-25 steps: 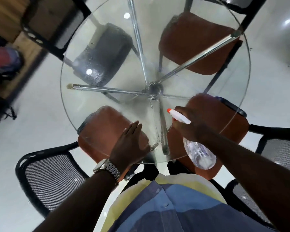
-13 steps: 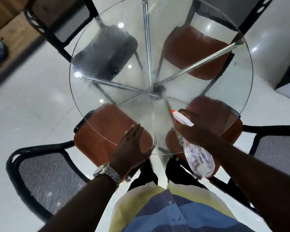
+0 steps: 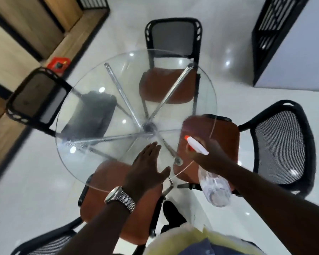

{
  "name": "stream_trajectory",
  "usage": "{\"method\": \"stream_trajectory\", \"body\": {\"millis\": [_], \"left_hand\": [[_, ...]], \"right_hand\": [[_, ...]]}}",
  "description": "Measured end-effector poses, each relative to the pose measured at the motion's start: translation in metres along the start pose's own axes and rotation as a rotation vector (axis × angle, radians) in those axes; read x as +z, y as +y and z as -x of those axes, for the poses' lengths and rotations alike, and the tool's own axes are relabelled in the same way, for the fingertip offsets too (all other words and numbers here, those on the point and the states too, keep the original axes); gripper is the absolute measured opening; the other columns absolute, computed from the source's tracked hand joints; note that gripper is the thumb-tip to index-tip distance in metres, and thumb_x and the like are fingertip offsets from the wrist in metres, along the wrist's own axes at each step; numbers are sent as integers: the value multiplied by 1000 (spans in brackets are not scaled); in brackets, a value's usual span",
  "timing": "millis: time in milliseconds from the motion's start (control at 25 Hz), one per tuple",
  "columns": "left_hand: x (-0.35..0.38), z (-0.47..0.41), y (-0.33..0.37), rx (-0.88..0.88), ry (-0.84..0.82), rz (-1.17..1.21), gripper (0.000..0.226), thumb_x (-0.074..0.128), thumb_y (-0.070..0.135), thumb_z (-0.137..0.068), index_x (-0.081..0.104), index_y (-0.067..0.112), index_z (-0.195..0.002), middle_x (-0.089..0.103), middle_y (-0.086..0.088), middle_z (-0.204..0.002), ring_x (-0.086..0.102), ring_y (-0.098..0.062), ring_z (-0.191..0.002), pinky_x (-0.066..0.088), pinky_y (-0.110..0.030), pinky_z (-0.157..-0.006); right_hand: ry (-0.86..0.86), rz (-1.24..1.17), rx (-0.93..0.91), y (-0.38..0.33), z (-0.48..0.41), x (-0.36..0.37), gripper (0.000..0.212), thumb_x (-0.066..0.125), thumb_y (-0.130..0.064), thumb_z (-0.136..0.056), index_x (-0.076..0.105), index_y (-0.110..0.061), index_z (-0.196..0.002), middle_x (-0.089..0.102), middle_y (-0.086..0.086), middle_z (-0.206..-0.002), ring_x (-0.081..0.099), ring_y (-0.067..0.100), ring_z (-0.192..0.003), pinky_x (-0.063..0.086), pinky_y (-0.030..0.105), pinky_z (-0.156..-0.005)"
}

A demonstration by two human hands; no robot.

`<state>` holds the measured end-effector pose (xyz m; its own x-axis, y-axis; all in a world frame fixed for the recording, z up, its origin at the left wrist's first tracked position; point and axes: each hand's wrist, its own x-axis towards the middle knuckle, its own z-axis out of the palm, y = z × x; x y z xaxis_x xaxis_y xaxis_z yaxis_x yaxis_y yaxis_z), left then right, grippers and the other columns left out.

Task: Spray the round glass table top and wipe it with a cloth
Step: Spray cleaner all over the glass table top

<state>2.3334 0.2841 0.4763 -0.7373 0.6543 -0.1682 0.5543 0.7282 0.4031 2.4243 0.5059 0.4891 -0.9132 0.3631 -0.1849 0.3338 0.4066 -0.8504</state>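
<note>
- Curled tight round the neck of the spray bottle (image 3: 215,188): the right grip (image 3: 208,155), up over the near right edge of the desk (image 3: 92,78).
- Bottle tipped, with its white and orange nozzle (image 3: 195,145) pointing in over the glass and its clear round body hanging just outside the desk's rim.
- Laid flat on the near part of the desk: the left grip (image 3: 147,168), palm down, fingers straight and close together, thumb out to the side, nothing held.
- On the left wrist, a silver watch (image 3: 121,198), just outside the desk's near rim.
- A round, see-through desk top, with small wet drops (image 3: 72,142) by its left rim.
- Under the middle of the desk, shiny metal legs (image 3: 148,127) meeting in one dark hub.
- Four chairs pushed in round the desk: a far brown seat (image 3: 166,85) under the far side, a dark seat (image 3: 88,115) under the left side, a near brown seat (image 3: 107,181) under the near side, a right brown seat (image 3: 225,133) under the right side with a black mesh back (image 3: 282,144) behind it.
- On the floor, well past the desk's far left rim, a small red thing (image 3: 58,64), too blurry to tell what.
</note>
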Motion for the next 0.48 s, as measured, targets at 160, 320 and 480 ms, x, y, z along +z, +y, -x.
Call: {"method": "stream_trajectory", "body": {"millis": [160, 320, 480], "left_hand": [[-1, -17, 89, 152, 28, -68, 82, 62, 54, -87, 40, 15, -156, 36, -3, -165, 31, -19, -153, 27, -33, -125], [16, -29, 208, 314, 58, -37, 81, 63, 54, -85, 46, 14, -152, 47, -3, -158, 40, -13, -146, 18, -13, -119], [41, -33, 312, 457, 102, -10, 73, 69, 52, -87, 50, 21, -150, 50, 6, -155, 41, -6, -143, 18, -12, -119]], "right_hand": [[152, -163, -123, 29, 48, -78, 18, 74, 0, -85, 68, -10, -100, 72, 5, -86, 70, 21, -75, 55, 38, -69], [336, -150, -135, 65, 105, -176, 26, 74, -4, -80, 67, -18, -100, 71, -6, -94, 70, 15, -92, 55, 32, -83], [460, -23, -84, 90, 162, -262, 26, 68, -22, -73, 59, -15, -97, 66, -5, -88, 63, 17, -78, 51, 34, -74]]}}
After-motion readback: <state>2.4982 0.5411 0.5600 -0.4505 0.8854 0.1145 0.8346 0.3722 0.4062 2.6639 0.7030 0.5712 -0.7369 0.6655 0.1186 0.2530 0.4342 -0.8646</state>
